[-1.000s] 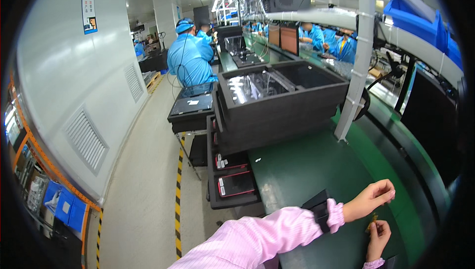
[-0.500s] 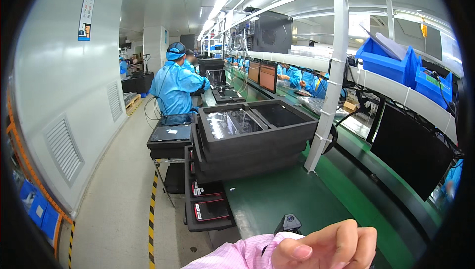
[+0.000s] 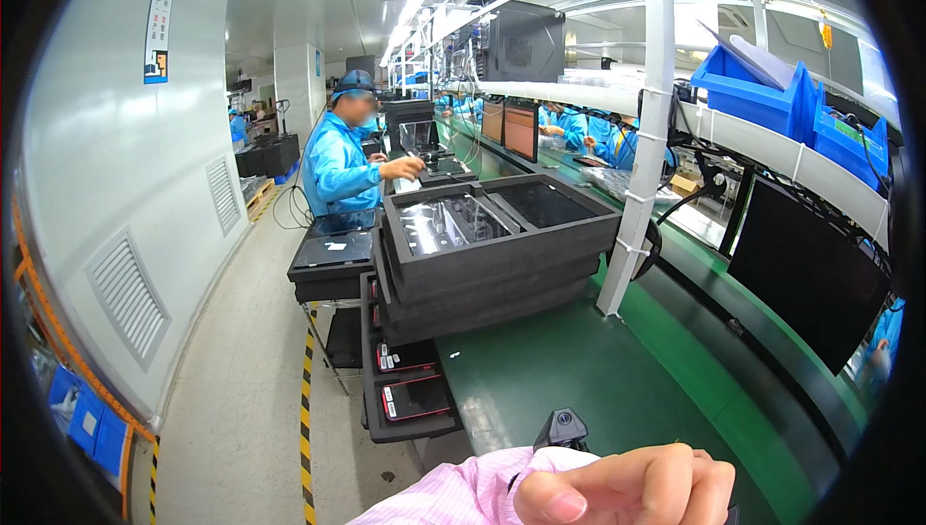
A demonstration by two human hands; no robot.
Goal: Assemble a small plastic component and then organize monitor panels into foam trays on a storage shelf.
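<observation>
My left hand (image 3: 627, 488), below a pink striped sleeve (image 3: 453, 491), reaches across the lower edge of the head view. Its fingers are curled and the thumb bends in below them. The fingertips and whatever they may hold are cut off by the frame's edge. A small black device (image 3: 562, 428) sits at the wrist. Beyond the hand lies the green work surface (image 3: 540, 380). A stack of black foam trays (image 3: 492, 279) stands on it, the top one holding glossy dark panels (image 3: 449, 226). My right hand is out of view.
A lower tray holds red-edged devices (image 3: 417, 398). Left of the stack, a rack (image 3: 333, 279) carries flat panels. A co-worker in blue (image 3: 338, 158) stands beyond. A white post (image 3: 641, 139), blue bins (image 3: 757, 96) and a black monitor (image 3: 808, 274) line the right.
The co-worker has turned from facing away toward the bench side, one hand now raised over the far trays. My left hand has shifted slightly left and lower, still curled.
</observation>
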